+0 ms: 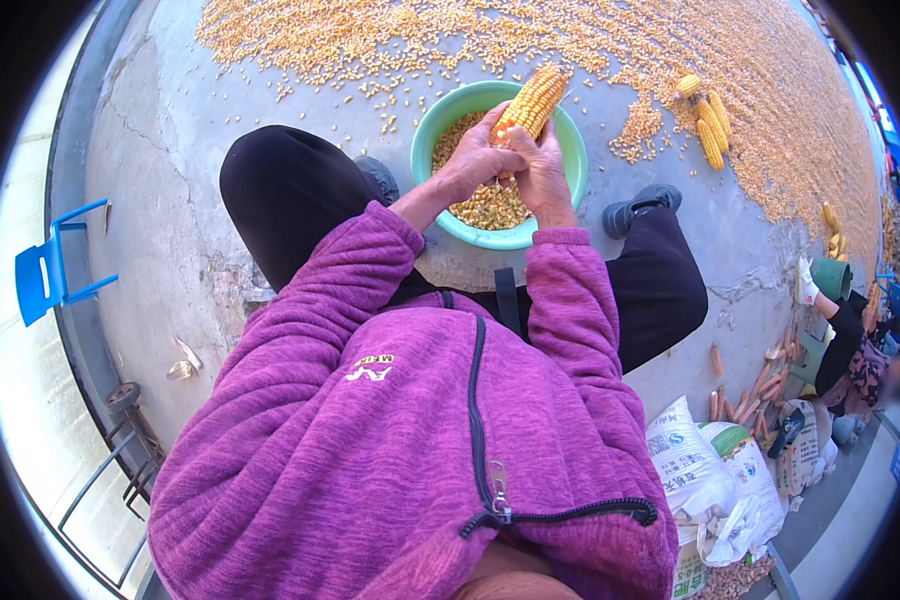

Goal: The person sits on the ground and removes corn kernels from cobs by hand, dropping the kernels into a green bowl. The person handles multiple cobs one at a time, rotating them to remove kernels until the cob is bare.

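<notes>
Both my hands grip one yellow ear of corn (534,101) over a green plastic basin (426,161). My left hand (480,154) is around its lower left side, and my right hand (544,161) closes on its lower right side, thumb against the cob. A few kernels look gone near the thumbs, where the cob shows reddish. Loose corn kernels (495,208) lie in the basin, between my feet on the concrete floor. The ear's lower end is partly hidden by my fingers.
Kernels (780,97) spread widely over the floor ahead, with several corn ears (711,124) at right. Bare cobs (757,394), woven sacks (742,457) and a seated person (855,360) are at far right. A blue chair (41,274) and a wheeled metal frame (131,420) stand left.
</notes>
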### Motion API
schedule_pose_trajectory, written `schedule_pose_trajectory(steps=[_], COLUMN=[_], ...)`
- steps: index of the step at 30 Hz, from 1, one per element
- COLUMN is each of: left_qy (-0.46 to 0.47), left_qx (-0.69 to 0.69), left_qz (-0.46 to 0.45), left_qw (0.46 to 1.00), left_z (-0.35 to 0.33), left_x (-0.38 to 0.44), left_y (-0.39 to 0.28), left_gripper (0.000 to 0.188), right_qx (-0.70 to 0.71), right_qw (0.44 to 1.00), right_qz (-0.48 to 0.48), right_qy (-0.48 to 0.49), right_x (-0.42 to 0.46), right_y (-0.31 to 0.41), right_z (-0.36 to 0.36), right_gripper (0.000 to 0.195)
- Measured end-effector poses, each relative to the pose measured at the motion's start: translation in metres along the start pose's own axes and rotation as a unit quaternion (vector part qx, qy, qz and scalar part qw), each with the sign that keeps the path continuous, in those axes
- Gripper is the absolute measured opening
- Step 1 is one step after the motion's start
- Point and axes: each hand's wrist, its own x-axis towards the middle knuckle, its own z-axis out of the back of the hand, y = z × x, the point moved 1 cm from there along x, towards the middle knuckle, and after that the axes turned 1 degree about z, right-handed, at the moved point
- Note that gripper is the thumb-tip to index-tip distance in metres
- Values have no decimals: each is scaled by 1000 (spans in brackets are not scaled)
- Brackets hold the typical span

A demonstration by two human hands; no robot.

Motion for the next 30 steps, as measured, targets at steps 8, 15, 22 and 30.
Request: schedule_pose_trajectory(steps=[8, 15, 22, 30], left_qy=[42, 22, 6, 11], left_qx=[-101, -7, -4, 3], left_qz=[54, 62, 22, 39], left_qw=[992, 998, 1000, 999], left_z=[3, 2, -8, -3], left_x=[1, 0, -4, -3], left_y=[1, 1, -4, -2], left_gripper=[88, 91, 94, 92], right_qx=[110, 32, 112, -4], right_qw=[991, 998, 994, 1000], right_qz=[-48, -42, -4, 1], right_qy=[60, 17, 9, 11], right_x=[-3, -2, -6, -6], right_y=[12, 2, 8, 2], right_z=[12, 9, 3, 2], right_gripper=[51, 51, 51, 54])
